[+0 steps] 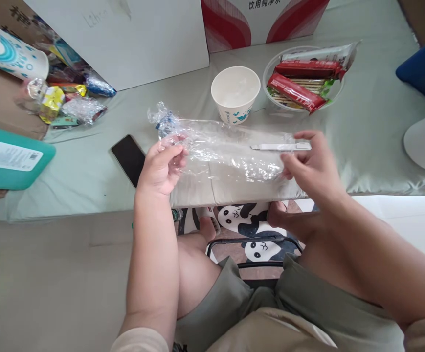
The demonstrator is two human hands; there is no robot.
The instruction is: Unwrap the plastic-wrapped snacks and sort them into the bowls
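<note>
"What can we read?"
"We see 饮用纯净水 on the red-and-white box (265,27) and 桶 on the cardboard (0,13)."
"The white box (131,49)?"
"Faint, unclear handwriting (95,18); the label (7,155) on the green container (10,179) looks too small."

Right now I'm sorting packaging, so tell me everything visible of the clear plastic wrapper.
The clear plastic wrapper looks thin, glossy and crumpled, transparent enough to show the pale cloth behind it. It extends between the left hand, gripping near its bunched end with blue showing, and the right hand at its other end. A white cutter overlaps that end; whether it's inside is unclear.
</note>
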